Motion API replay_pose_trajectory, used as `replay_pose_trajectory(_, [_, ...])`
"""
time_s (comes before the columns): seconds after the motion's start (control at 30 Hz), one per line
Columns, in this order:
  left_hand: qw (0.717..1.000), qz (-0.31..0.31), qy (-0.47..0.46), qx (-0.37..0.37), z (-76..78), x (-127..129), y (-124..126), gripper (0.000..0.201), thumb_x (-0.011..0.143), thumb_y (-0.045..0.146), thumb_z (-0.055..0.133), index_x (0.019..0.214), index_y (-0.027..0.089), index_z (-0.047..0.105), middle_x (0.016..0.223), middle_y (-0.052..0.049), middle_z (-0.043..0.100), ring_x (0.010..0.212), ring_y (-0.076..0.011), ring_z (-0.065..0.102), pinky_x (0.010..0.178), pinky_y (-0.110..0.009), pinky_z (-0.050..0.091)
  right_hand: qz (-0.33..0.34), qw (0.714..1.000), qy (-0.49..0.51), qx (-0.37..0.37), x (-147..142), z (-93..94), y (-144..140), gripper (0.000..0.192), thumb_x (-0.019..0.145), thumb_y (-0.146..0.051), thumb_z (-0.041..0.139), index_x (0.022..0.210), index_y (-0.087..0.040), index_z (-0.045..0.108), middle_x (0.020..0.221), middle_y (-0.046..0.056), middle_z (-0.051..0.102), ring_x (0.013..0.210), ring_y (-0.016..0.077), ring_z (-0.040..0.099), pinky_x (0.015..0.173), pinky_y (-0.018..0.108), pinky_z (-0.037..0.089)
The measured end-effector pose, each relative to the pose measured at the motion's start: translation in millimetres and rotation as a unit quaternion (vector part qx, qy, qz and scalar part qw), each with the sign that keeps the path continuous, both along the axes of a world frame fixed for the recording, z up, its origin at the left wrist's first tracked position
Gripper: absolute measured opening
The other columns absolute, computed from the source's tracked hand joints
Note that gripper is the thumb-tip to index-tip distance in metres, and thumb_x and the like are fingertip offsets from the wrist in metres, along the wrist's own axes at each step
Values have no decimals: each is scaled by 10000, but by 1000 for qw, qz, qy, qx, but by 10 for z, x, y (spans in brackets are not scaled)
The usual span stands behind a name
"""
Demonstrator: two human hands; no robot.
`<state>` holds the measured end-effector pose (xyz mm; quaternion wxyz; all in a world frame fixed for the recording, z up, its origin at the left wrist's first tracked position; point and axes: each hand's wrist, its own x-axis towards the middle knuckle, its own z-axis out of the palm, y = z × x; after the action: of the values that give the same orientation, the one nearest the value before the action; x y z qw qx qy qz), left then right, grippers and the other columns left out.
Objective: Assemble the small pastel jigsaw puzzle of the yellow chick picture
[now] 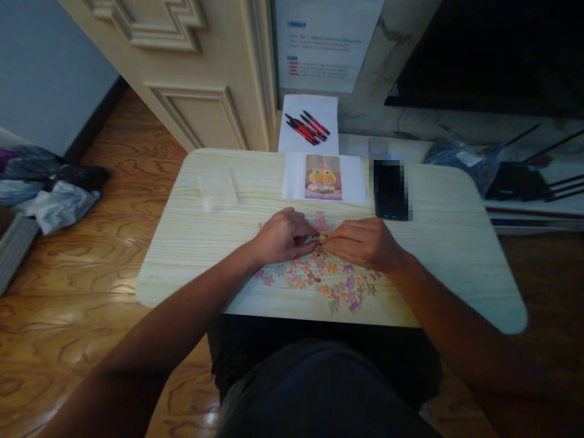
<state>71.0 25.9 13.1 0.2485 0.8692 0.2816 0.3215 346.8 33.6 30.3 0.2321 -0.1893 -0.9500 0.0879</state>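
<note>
My left hand (286,237) and my right hand (364,243) meet over the middle of the table, fingertips almost touching. Both are closed in a pinch on small yellow-orange jigsaw puzzle pieces (323,236), largely covered by the fingers. Just beyond them, a few joined pink pieces (320,221) lie flat. Loose jigsaw pieces (350,291) in orange, pink and purple are scattered between my hands and the near table edge. Behind my hands lies a printed picture (323,177) of a round yellow figure on a white sheet.
The pale wooden table (182,249) has rounded corners. A clear plastic bag (218,190) lies at its left, a dark phone (390,191) at the back right. Several red-and-black pens (308,128) rest on paper beyond the far edge. Plastic bags (64,198) sit on the floor at left.
</note>
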Motion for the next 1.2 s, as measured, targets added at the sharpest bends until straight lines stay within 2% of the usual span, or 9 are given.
replay_pose_trajectory(0.2, [1000, 13, 24, -8, -23, 3, 5, 208, 1029, 306, 738, 869, 202, 819, 666, 5, 713, 661, -158, 665, 785, -373, 481, 1, 1000, 8, -11, -25, -43, -8, 223, 1104, -254, 693, 963, -286, 863, 944, 16, 856, 822, 193, 744, 651, 352, 518])
replay_pose_trajectory(0.47, [986, -20, 79, 143, -39, -7, 2, 305, 1068, 209, 675, 777, 217, 764, 732, -37, 750, 731, -200, 651, 757, -413, 435, -30, 998, 6, -51, -67, -116, -29, 286, 1118, -284, 653, 910, -283, 850, 920, 29, 827, 817, 203, 692, 679, 356, 520])
replay_pose_trajectory(0.6, [978, -17, 96, 184, -54, 9, -2, 347, 1080, 197, 658, 738, 214, 716, 734, -29, 744, 729, -193, 635, 749, -409, 414, -37, 997, 8, -69, -68, -142, -28, 304, 1120, -306, 646, 895, -280, 849, 911, 37, 822, 826, 212, 688, 695, 360, 531])
replay_pose_trajectory(0.7, [977, -19, 97, 191, -62, 20, -4, 343, 1075, 183, 657, 736, 211, 703, 736, -29, 742, 736, -195, 633, 749, -404, 403, -39, 996, 12, -82, -69, -142, -16, 256, 1103, -305, 674, 930, -286, 862, 933, 33, 836, 837, 217, 702, 704, 365, 547])
replay_pose_trajectory(0.87, [974, -22, 128, 185, -58, 23, -7, 325, 1069, 203, 671, 748, 216, 716, 752, -28, 752, 752, -197, 643, 760, -399, 407, -4, 999, 21, -28, -74, -118, 11, 210, 1090, -262, 705, 967, -280, 876, 1012, 33, 877, 836, 226, 737, 710, 383, 559])
replay_pose_trajectory(0.97, [974, -20, 118, 194, -55, 29, -8, 308, 1076, 203, 667, 775, 209, 730, 766, -27, 759, 751, -195, 645, 755, -403, 410, 4, 999, 30, -30, -75, -95, 20, 162, 1068, -278, 744, 978, -271, 878, 975, 33, 877, 815, 227, 741, 717, 388, 563])
replay_pose_trajectory(1.1, [973, -20, 93, 211, -55, 45, -7, 323, 1086, 190, 655, 768, 198, 713, 741, -20, 741, 726, -186, 636, 729, -400, 401, -32, 996, 60, -64, -55, -72, 50, 145, 1039, -303, 764, 948, -264, 871, 874, 34, 839, 768, 220, 727, 715, 385, 556])
replay_pose_trajectory(1.2, [968, -18, 103, 227, -49, 51, -10, 346, 1096, 175, 632, 759, 200, 710, 728, -11, 727, 713, -184, 623, 729, -400, 409, -71, 989, 94, -89, -30, -84, 103, 126, 1041, -281, 754, 992, -261, 869, 880, 35, 819, 789, 216, 726, 752, 382, 562])
